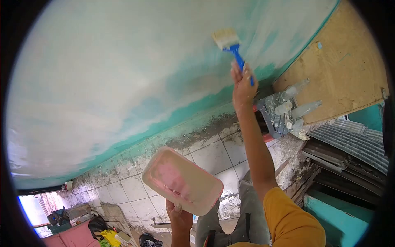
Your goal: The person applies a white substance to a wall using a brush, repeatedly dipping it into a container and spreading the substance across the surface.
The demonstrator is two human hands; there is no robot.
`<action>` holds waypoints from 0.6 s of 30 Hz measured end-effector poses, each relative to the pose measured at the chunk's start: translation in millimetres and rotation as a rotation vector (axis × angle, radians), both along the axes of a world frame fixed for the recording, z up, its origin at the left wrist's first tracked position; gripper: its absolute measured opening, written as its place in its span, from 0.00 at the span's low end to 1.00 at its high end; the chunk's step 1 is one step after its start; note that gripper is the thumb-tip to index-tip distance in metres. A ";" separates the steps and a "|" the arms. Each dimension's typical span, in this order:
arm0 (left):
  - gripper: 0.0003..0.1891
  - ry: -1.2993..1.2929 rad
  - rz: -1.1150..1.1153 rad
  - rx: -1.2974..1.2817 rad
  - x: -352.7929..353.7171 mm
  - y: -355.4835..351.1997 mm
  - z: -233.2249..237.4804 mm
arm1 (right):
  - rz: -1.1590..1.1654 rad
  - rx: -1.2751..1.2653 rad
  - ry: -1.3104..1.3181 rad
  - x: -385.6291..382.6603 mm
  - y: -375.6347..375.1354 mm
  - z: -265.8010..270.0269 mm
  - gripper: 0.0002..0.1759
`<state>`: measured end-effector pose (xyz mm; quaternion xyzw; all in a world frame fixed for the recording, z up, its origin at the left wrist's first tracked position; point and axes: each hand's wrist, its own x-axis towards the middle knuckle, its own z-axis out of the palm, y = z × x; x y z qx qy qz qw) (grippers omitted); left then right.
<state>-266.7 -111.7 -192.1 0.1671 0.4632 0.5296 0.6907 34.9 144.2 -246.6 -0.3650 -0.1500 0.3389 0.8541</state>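
Observation:
My right hand [245,84] is wrapped around the blue handle of a wide paintbrush [232,45]. Its pale bristles overlap the wall [123,61], where whitish paint lies streaked over turquoise. Low at the centre, my left hand [177,216] grips the near edge of a rectangular plastic tub [205,185]. Whitish liquid fills part of the tub, and pink shows along its rim and on one side of its inside. White specks of paint dot the fingers of my right hand.
Clear bottles [306,108] stand on a paint-spattered grey stool [273,111] beside a wooden panel [337,61]. Corrugated sheets [349,142] are stacked at right. White floor tiles [207,158] are dirty along the wall. Bags, one yellow [110,237], lie at lower left.

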 end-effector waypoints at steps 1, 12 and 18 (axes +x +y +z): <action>0.50 -0.001 -0.004 0.001 -2.0 0.8 -1.4 | 0.003 -0.059 0.020 -4.6 -0.1 -33.0 0.22; 0.53 0.036 0.007 -0.040 -26.1 1.0 -13.1 | -0.019 -0.505 -0.046 -19.6 2.5 -139.2 0.18; 0.53 0.024 -0.007 -0.010 -29.2 2.3 4.9 | -0.058 -0.209 -0.170 -29.2 -4.2 60.2 0.18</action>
